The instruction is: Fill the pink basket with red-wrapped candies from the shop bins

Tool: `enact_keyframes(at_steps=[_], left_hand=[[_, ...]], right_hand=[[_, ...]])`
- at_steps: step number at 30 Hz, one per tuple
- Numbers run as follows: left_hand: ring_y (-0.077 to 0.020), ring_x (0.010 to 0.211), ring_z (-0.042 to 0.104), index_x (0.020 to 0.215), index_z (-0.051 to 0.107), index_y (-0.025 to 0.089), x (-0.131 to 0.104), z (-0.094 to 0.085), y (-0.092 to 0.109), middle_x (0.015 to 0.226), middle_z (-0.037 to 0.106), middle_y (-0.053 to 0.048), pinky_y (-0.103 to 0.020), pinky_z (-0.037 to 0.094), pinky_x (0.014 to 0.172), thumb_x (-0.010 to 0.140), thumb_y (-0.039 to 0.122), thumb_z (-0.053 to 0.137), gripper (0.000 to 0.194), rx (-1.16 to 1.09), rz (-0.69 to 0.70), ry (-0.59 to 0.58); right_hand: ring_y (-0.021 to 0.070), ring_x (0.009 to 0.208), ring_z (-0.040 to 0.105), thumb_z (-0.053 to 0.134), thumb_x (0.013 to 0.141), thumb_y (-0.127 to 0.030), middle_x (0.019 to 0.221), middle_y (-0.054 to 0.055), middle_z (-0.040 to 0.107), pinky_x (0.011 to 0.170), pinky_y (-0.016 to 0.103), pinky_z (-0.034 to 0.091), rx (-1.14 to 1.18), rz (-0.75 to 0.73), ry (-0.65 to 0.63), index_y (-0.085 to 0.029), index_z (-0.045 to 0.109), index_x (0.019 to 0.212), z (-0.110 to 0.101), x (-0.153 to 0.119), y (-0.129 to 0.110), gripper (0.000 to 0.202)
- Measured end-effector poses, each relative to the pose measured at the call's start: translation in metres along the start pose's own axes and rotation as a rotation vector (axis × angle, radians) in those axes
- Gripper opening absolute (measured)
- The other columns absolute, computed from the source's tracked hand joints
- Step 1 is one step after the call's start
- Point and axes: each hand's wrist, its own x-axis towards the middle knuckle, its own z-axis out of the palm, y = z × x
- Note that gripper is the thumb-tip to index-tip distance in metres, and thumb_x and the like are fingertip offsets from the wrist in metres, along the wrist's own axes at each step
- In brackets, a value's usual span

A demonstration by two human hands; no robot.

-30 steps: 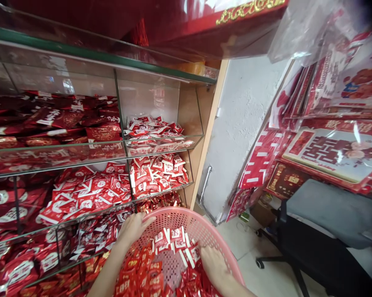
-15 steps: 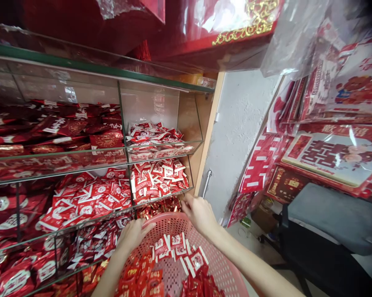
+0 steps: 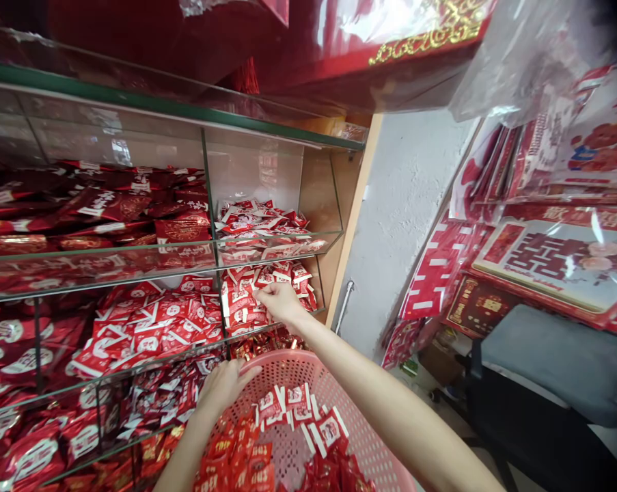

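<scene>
First, left hand (image 3: 223, 384) gripping the far-left rim of a round pink perforated plastic basket (image 3: 372, 424), shiny orange-red packets (image 3: 236, 447) along its left edge, right hand (image 3: 281, 304) at small red-and-white packets (image 3: 242, 301) in a glass-fronted shelf compartment (image 3: 251, 334), fingers curled, cannot tell if pinching one, similar packets (image 3: 298, 400) near the basket's far rim.

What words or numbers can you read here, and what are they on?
"囍": on the pale card at the right.
Red strip above that card: large characters, not clear enough to read surely.
Basket packets: printing too small or blurred.
Shelf packets: too small or blurred.
Numbers: none I can read.
</scene>
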Motion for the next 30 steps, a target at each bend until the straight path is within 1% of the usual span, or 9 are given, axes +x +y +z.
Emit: enact_keyframes(at_steps=[3, 6, 9, 12, 17, 20, 23, 27, 30], left_hand=[[-0.0243, 0.083, 0.065, 0.081, 0.062, 0.02, 0.0, -0.001, 0.001, 0.084, 0.07, -0.011, -0.026, 0.04, 0.064, 0.08, 0.067, 0.027, 0.058, 0.004, -0.002, -0.01], [-0.024, 0.084, 0.065, 0.08, 0.062, 0.02, 0.0, -0.002, 0.001, 0.084, 0.07, -0.011, -0.026, 0.04, 0.065, 0.08, 0.066, 0.027, 0.058, 0.005, 0.001, -0.021], [-0.0246, 0.084, 0.065, 0.08, 0.062, 0.02, 0.0, -0.002, 0.0, 0.084, 0.07, -0.011, -0.027, 0.04, 0.065, 0.08, 0.066, 0.026, 0.059, 0.012, 0.013, -0.018], [-0.0255, 0.084, 0.064, 0.08, 0.062, 0.02, 0.0, -0.002, 0.001, 0.084, 0.07, -0.011, -0.028, 0.04, 0.065, 0.081, 0.066, 0.025, 0.059, 0.012, 0.029, -0.012], [-0.0247, 0.086, 0.064, 0.083, 0.063, 0.019, 0.0, -0.004, 0.002, 0.085, 0.069, -0.012, -0.027, 0.041, 0.068, 0.08, 0.065, 0.028, 0.058, -0.005, 0.01, -0.025], [-0.0237, 0.085, 0.064, 0.086, 0.064, 0.019, 0.0, -0.004, 0.002, 0.085, 0.069, -0.011, -0.026, 0.041, 0.067, 0.08, 0.065, 0.028, 0.058, -0.027, 0.01, -0.034], [-0.0239, 0.083, 0.064, 0.083, 0.063, 0.019, 0.0, -0.002, 0.001, 0.084, 0.069, -0.011, -0.026, 0.04, 0.065, 0.08, 0.066, 0.028, 0.059, -0.017, 0.002, -0.019], [-0.0241, 0.081, 0.064, 0.08, 0.061, 0.019, 0.0, 0.0, 0.0, 0.082, 0.069, -0.011, -0.027, 0.04, 0.065, 0.08, 0.067, 0.025, 0.061, 0.013, 0.015, 0.001], [-0.0238, 0.08, 0.064, 0.078, 0.06, 0.019, 0.0, 0.0, -0.001, 0.081, 0.069, -0.011, -0.027, 0.04, 0.064, 0.079, 0.069, 0.024, 0.062, 0.019, 0.016, -0.002]], right_hand=[[0.0052, 0.031, 0.037, 0.057, 0.075, -0.019, 0.036, -0.01, 0.04, 0.035, 0.016, 0.028, 0.125, 0.1, -0.043, -0.017, 0.051, 0.059, 0.002, -0.003, -0.006, 0.017], [0.0056, 0.03, 0.038, 0.056, 0.077, -0.018, 0.034, -0.01, 0.042, 0.032, 0.015, 0.025, 0.214, 0.137, -0.061, -0.017, 0.053, 0.064, 0.001, -0.004, -0.006, 0.013], [0.0044, 0.029, 0.036, 0.058, 0.077, -0.022, 0.033, -0.011, 0.041, 0.032, 0.014, 0.022, 0.29, 0.124, -0.05, -0.016, 0.055, 0.069, -0.006, -0.007, -0.004, 0.01], [0.0026, 0.029, 0.033, 0.063, 0.073, -0.028, 0.035, -0.012, 0.041, 0.032, 0.013, 0.019, 0.366, 0.084, -0.033, -0.016, 0.054, 0.069, -0.02, -0.016, -0.002, 0.015], [0.0022, 0.03, 0.027, 0.065, 0.069, -0.041, 0.035, -0.012, 0.039, 0.033, 0.015, 0.016, 0.368, 0.024, -0.145, -0.016, 0.056, 0.076, -0.053, -0.05, 0.012, 0.028], [0.0022, 0.034, 0.03, 0.064, 0.07, -0.042, 0.04, -0.01, 0.043, 0.035, 0.015, 0.019, 0.311, 0.045, -0.175, -0.015, 0.058, 0.076, -0.065, -0.075, 0.039, 0.029], [0.003, 0.035, 0.033, 0.062, 0.071, -0.043, 0.045, -0.009, 0.044, 0.036, 0.016, 0.021, 0.224, 0.129, -0.144, -0.015, 0.058, 0.074, -0.067, -0.097, 0.083, 0.029], [0.0058, 0.037, 0.034, 0.054, 0.072, -0.042, 0.043, -0.008, 0.04, 0.039, 0.019, 0.025, 0.078, 0.175, -0.02, -0.017, 0.049, 0.058, -0.061, -0.117, 0.148, 0.029], [0.008, 0.044, 0.038, 0.049, 0.071, -0.035, 0.047, -0.005, 0.04, 0.045, 0.021, 0.03, -0.067, 0.131, 0.118, -0.019, 0.042, 0.051, -0.058, -0.127, 0.184, 0.027]])
